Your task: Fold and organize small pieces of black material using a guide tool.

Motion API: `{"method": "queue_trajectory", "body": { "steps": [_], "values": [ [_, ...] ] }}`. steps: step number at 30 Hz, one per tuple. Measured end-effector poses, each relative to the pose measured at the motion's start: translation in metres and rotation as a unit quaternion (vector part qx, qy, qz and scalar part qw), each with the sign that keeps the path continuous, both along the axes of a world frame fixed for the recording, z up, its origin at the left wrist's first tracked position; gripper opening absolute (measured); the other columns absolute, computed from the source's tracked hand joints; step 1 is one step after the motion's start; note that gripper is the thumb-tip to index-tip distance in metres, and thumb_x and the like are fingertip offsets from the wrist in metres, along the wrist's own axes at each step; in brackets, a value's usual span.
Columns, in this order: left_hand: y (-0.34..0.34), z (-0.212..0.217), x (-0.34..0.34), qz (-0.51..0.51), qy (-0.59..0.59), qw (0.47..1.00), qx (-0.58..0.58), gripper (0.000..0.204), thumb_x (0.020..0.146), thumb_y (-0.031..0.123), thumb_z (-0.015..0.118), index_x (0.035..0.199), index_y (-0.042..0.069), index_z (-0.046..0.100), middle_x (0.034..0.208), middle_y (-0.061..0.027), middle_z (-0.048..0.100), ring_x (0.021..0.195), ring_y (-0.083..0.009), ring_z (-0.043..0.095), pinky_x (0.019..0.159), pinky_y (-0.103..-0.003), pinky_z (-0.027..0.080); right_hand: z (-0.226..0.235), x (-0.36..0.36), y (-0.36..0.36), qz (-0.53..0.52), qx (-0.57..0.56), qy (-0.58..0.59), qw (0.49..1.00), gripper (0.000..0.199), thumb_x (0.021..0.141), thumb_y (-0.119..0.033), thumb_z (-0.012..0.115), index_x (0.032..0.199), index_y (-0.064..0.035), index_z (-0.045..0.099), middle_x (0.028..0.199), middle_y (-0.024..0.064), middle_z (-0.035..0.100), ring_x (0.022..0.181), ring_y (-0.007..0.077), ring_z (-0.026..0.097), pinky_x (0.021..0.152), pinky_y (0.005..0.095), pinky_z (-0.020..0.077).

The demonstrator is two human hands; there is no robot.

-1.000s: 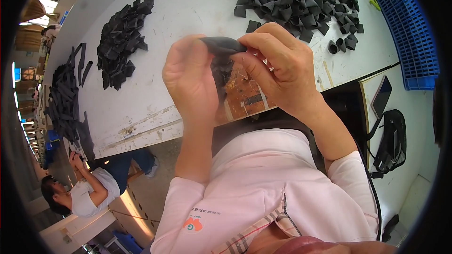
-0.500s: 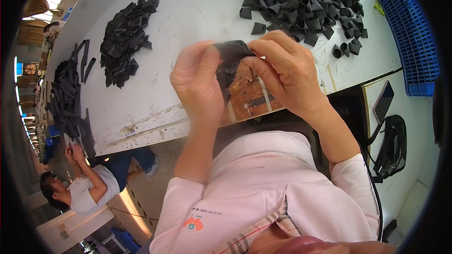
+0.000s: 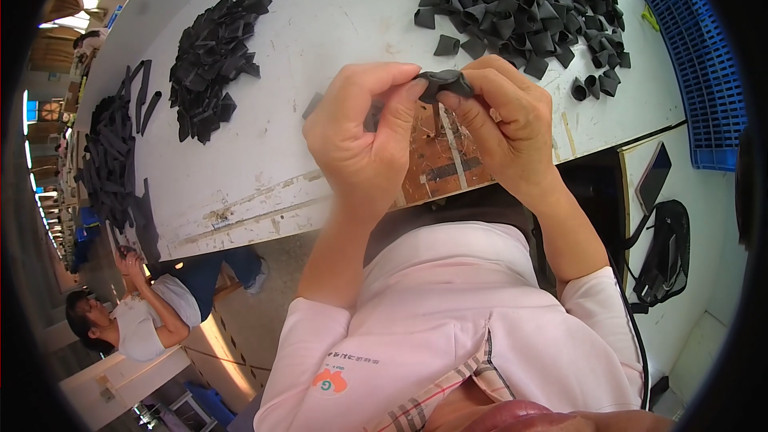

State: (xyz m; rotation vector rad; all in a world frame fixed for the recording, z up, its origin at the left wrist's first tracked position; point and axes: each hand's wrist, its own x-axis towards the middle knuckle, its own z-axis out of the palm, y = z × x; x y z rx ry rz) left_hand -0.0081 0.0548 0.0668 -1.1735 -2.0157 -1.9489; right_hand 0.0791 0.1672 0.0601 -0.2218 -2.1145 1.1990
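Between my two hands, above the table's near edge, is a small black piece of soft sheet material (image 3: 442, 82), bent into a curved loop. My left hand (image 3: 360, 136) pinches its left end between thumb and fingers. The thumb and bent forefinger of my right hand (image 3: 512, 132) press on the other end. Part of the piece is hidden by my fingertips. Some dark material also shows behind my left hand, and I cannot tell whether it is loose. Below the hands lies a worn brown board (image 3: 418, 180) with pale strips and bits of thread.
Rolled black pieces (image 3: 520, 12) are heaped at the far right, flatter black pieces (image 3: 212, 56) at the left, and long black strips (image 3: 108, 152) farther left. A blue basket (image 3: 696, 64), a phone (image 3: 654, 172) and a black mesh bag (image 3: 670, 244) are to the right. Another person (image 3: 152, 320) sits lower left.
The black piece has moved a little to the right and shows narrower and more curled. My left hand has turned and come closer to my right, its grip on the piece now nearer the fingertips.
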Motion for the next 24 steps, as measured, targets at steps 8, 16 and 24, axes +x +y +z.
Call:
{"method": "queue_trajectory", "body": {
  "steps": [8,16,24],
  "values": [
    [0.002,-0.004,0.0,-0.048,0.013,0.999,-0.011,0.011,0.076,0.0,0.061,0.087,0.002,0.06,0.074,-0.0058,0.056,0.06,-0.0112,0.052,0.056,-0.021,0.043,-0.019,-0.004,-0.001,-0.011,0.088,0.041,0.995,0.008,0.073,0.001,0.06,0.076,-0.001,0.054,0.066,0.0075,0.048,0.053,0.0212,0.048,0.047,0.0304,0.0381],
    [0.003,-0.001,0.005,-0.083,-0.148,0.977,0.131,0.011,0.082,0.006,0.058,0.09,0.0,0.06,0.082,-0.0043,0.056,0.07,-0.0108,0.052,0.064,-0.02,0.041,0.004,0.001,-0.002,0.022,0.054,0.025,0.998,0.009,0.074,-0.002,0.062,0.081,-0.0004,0.057,0.067,0.0065,0.051,0.051,0.0168,0.047,0.045,0.0263,0.0365],
    [-0.01,-0.017,0.006,-0.157,-0.397,0.869,0.249,0.013,0.086,0.01,0.052,0.093,0.001,0.058,0.088,-0.0063,0.058,0.075,-0.012,0.056,0.07,-0.026,0.046,0.012,0.0,0.004,0.002,0.224,0.034,0.974,0.01,0.071,0.001,0.062,0.08,0.0016,0.057,0.065,0.0086,0.051,0.053,0.0196,0.049,0.046,0.0265,0.0375]
  ]
}}
